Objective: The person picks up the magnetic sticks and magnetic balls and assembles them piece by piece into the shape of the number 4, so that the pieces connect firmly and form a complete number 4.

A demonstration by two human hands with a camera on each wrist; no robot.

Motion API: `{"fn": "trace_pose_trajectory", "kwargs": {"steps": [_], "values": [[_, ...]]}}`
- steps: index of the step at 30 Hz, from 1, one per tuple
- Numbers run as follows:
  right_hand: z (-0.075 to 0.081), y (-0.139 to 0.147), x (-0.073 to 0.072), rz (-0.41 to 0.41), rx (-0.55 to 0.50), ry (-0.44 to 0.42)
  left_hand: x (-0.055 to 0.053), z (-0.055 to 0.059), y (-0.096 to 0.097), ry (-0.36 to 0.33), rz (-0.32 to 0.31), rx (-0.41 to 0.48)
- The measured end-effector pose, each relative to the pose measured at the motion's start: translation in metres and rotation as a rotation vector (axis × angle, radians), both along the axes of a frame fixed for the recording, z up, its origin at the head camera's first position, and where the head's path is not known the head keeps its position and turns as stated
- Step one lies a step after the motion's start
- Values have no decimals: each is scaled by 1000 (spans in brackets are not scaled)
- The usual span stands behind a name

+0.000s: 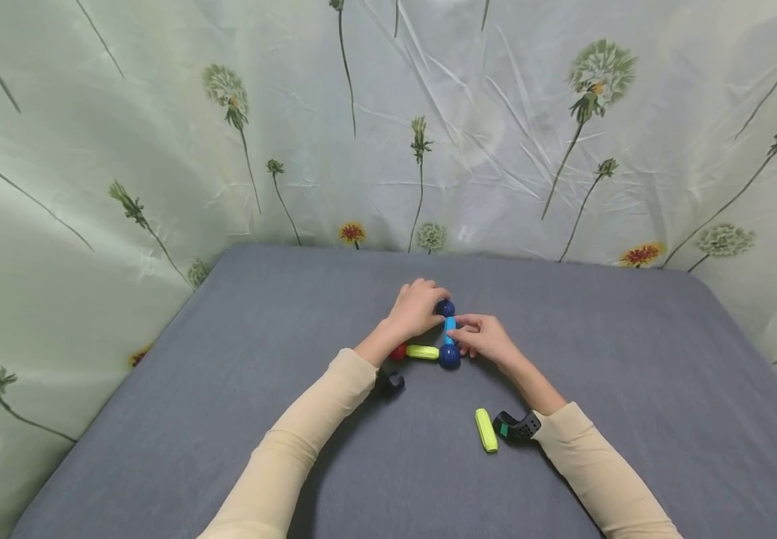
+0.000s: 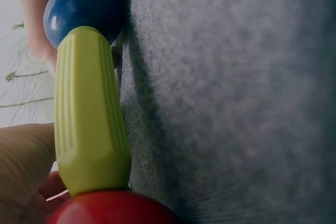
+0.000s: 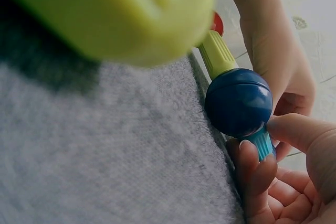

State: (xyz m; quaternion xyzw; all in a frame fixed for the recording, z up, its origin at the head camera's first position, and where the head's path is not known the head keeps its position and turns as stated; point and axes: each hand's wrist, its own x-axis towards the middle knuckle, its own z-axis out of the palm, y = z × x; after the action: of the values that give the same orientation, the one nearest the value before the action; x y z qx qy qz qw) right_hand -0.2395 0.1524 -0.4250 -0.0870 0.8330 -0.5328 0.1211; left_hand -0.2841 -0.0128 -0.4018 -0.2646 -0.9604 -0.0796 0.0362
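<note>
A yellow-green ridged rod (image 1: 422, 352) joins a red ball (image 1: 398, 352) to a dark blue ball (image 1: 450, 357). From that blue ball a light blue rod (image 1: 450, 329) runs away from me, towards a second dark blue ball (image 1: 445, 308). My left hand (image 1: 418, 307) grips this far ball, fingers over it and thumb at its near side. Thumb and fingers of my right hand (image 1: 487, 340) pinch the light blue rod close to the near blue ball (image 3: 239, 100). Whether rod and far ball fully meet is hidden by the fingers.
A loose yellow-green rod (image 1: 486, 430) lies on the grey cloth surface (image 1: 388, 457), beside the black wrist camera (image 1: 518, 427) on the right arm. Another black wrist camera (image 1: 391, 382) sits under the left wrist. A flower-patterned curtain (image 1: 388, 135) hangs behind the surface.
</note>
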Motion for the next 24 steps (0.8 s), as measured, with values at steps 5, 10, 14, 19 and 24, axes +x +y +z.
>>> {"fn": "trace_pose_trajectory", "kwargs": {"steps": [5, 10, 14, 19, 24], "values": [[1, 0, 0, -5, 8, -3, -4, 0, 2, 7, -37, -20], [2, 1, 1, -9, -1, -9, -6, -1, -1, -53, -61, 24], [2, 1, 2, -19, -25, -20, -7, -2, -5, -120, -89, 97], [2, 1, 1, -27, -32, -30, -13, -2, -11, -198, -149, 181], [3, 1, 0, -27, -20, -30, -19, 2, -18, -215, -246, 210]]}}
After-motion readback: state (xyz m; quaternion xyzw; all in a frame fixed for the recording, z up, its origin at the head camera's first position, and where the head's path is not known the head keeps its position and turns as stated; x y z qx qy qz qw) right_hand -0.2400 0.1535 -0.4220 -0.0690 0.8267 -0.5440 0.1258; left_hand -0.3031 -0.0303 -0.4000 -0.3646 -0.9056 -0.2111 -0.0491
